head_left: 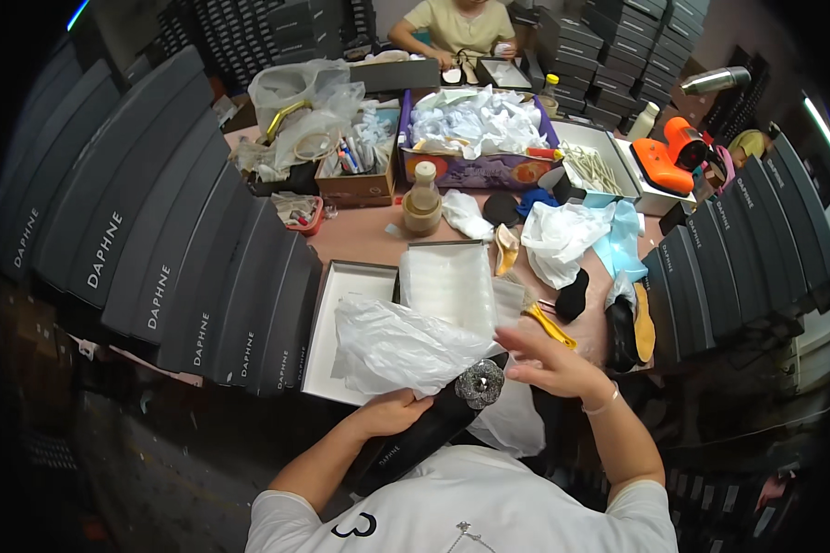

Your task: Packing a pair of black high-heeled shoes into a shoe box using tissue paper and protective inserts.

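My left hand (392, 412) is closed round the side of a black shoe (443, 415) held low in front of me. A round grey flower ornament (480, 382) sits on the shoe's toe. Crumpled white wrapping paper (406, 346) lies over my left fingers and against the shoe, hiding part of the grip. My right hand (553, 364) hovers just right of the ornament, fingers stretched out and holding nothing. Beyond the paper lie an open shoebox (349, 286) with a white inside and a white padded sheet (447, 281). Another white sheet (516, 419) hangs below my right hand.
Dark shoebox stacks stand left (171, 249) and right (719, 263). On the pink table (364, 226) are a jar (422, 203), yellow-handled scissors (551, 327), a purple carton (475, 172) of crumpled paper and an orange tool (664, 166). A person (461, 37) works opposite.
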Demonstrator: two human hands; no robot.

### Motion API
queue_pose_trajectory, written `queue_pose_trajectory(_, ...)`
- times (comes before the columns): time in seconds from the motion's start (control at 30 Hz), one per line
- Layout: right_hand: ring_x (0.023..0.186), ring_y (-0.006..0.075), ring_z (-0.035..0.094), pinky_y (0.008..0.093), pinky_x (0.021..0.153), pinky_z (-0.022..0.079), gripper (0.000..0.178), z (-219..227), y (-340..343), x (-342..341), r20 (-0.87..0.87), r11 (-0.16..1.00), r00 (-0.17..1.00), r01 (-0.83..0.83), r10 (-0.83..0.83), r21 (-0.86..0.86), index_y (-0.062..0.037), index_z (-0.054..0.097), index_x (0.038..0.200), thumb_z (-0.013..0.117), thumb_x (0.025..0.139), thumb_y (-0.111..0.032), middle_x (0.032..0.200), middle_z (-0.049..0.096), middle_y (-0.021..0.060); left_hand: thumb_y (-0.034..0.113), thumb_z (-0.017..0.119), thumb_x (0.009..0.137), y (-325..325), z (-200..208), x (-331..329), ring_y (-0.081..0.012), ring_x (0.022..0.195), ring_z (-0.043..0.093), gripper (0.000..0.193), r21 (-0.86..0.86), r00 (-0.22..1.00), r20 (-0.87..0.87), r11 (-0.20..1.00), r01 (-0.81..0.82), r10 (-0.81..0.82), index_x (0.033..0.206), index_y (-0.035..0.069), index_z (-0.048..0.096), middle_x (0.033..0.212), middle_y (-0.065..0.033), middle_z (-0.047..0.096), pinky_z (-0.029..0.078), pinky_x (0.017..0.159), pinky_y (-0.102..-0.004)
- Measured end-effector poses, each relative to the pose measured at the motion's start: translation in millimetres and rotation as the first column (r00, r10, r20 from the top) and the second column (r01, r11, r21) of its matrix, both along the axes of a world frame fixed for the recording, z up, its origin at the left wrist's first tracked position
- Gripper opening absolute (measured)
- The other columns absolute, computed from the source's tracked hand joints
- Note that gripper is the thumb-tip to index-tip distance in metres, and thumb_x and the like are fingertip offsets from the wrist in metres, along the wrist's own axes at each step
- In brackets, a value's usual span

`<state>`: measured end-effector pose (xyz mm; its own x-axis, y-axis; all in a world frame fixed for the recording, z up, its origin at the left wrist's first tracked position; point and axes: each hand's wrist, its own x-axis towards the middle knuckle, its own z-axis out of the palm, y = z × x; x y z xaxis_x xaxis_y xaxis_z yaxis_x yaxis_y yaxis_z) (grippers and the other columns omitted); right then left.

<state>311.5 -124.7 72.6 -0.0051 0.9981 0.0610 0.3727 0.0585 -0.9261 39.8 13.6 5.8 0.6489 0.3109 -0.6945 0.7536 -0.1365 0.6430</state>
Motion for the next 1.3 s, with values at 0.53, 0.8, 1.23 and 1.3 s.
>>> queue_pose_trajectory(0.53, 0.094, 0.0184, 0.053, 0.0373, 0.089, 0.037, 0.021, -26, 23, -94, 0.851, 0.937, 0.523, -0.273, -0.047, 0.22, -0.0094, 0.067, 0.088, 0.063, 0.075, -0.025, 0.089, 0.057, 0.0013, 0.001, 0.056, 0.086, -11, -10, 14, -0.016, 0.119, 0.053, 0.066, -0.686, 0.378, 0.529, 0.645, -0.336, 0.76, 0.147, -0.002, 0.032, 0.137, -0.0125, 0.051, 0.043, 0.099, -0.026)
queue_pose_trajectory(0.8, 0.101, 0.0276, 0.055, 0.0444, 0.096, 0.038, 0.049, -14, 20, -76, 0.513, 0.893, 0.843, -0.347, 0.162, 0.287, -0.0053, 0.068, 0.101, 0.066, 0.082, -0.05, 0.1, 0.058, 0.009, -0.004, 0.06, 0.085, 2, -7, 14, -0.0122, 0.106, 0.058, 0.056, -0.521, 0.487, 0.56, 0.742, -0.422, 0.67, 0.139, -0.002, 0.044, 0.117, -0.0057, 0.062, 0.045, 0.095, -0.0286)
queue_pose_trajectory(1.23, 0.058, 0.0278, 0.049, 0.0378, 0.058, 0.041, 0.028, -16, 64, 4, 0.296, 0.982, 0.952, 0.131, -0.085, -0.14, 0.0045, 0.06, 0.083, 0.066, 0.089, -0.023, 0.065, 0.054, 0.0184, -0.011, 0.052, 0.085, -15, -11, 7, -0.016, 0.12, 0.053, 0.06, -0.537, 0.429, 0.601, 0.739, -0.407, 0.674, 0.143, -0.002, 0.039, 0.131, -0.0101, 0.055, 0.04, 0.104, -0.0292)
queue_pose_trajectory(1.3, 0.059, 0.0337, 0.052, 0.0407, 0.059, 0.041, 0.029, -4, 62, 0, 0.29, 0.991, 0.953, 0.114, -0.087, -0.076, 0.0045, 0.06, 0.082, 0.065, 0.088, -0.023, 0.066, 0.055, 0.021, -0.01, 0.051, 0.086, -16, -14, 2, -0.0166, 0.12, 0.053, 0.059, -0.524, 0.392, 0.608, 0.72, -0.456, 0.691, 0.143, -0.002, 0.039, 0.131, -0.0107, 0.055, 0.04, 0.104, -0.0295)
